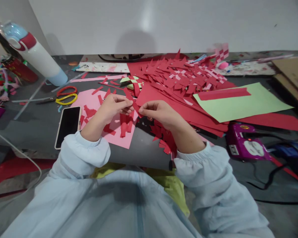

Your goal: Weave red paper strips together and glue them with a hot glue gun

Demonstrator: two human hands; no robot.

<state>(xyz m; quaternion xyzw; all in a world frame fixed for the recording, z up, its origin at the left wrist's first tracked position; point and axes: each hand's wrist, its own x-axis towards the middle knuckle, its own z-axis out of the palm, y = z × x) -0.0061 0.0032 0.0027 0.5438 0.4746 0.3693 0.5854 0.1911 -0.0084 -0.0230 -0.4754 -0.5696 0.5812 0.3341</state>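
My left hand (pixel 115 106) and my right hand (pixel 157 112) meet above the table's front edge, both pinching one thin red paper strip (pixel 133 101) that slants between the fingertips. Under the left hand lies a pink sheet (pixel 119 137) strewn with short red strips. Beneath the right wrist sits a clump of red paper scraps (pixel 165 137). Behind the hands spreads a big heap of cut red paper (pixel 178 77) with small woven red-and-white pieces in it.
A phone (pixel 68 125) lies face up left of the pink sheet. Scissors with red and yellow handles (pixel 64 96) and a white-and-blue bottle (pixel 32 49) are at the left. A light green sheet (pixel 240 102) and a purple device (pixel 245 145) with cables sit right.
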